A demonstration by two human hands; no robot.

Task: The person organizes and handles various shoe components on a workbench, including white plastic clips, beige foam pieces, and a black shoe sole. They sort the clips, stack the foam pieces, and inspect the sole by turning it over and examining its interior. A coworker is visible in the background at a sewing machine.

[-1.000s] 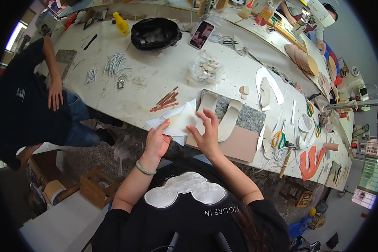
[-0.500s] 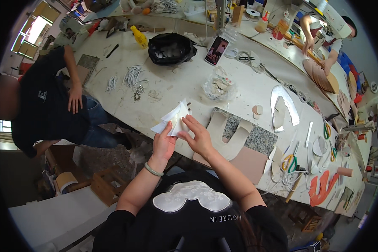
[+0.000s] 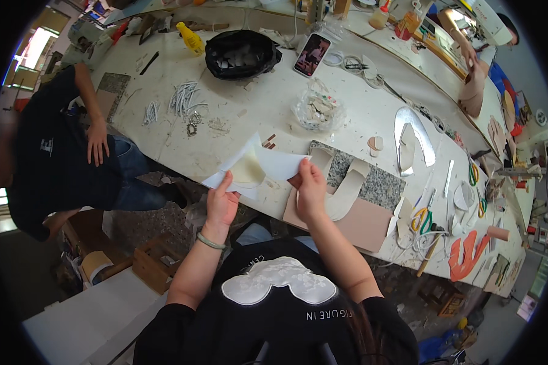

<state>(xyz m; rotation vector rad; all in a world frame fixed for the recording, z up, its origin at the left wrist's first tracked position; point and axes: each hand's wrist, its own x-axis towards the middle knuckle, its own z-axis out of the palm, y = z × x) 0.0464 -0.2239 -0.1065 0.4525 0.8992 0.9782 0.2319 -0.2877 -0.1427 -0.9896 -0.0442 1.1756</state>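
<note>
Behind white sheet (image 3: 268,164), fingertips hidden

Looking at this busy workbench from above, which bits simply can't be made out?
- White sheet held in the left hand and right hand: its far face is turned away, and the fingers cover part of its edge.
- Black bag: its contents are too dark to tell.
- Clear plastic bag: the pieces inside are too small to name.
- Seated person at left: the head is cut off by the picture's dark rim.
</note>
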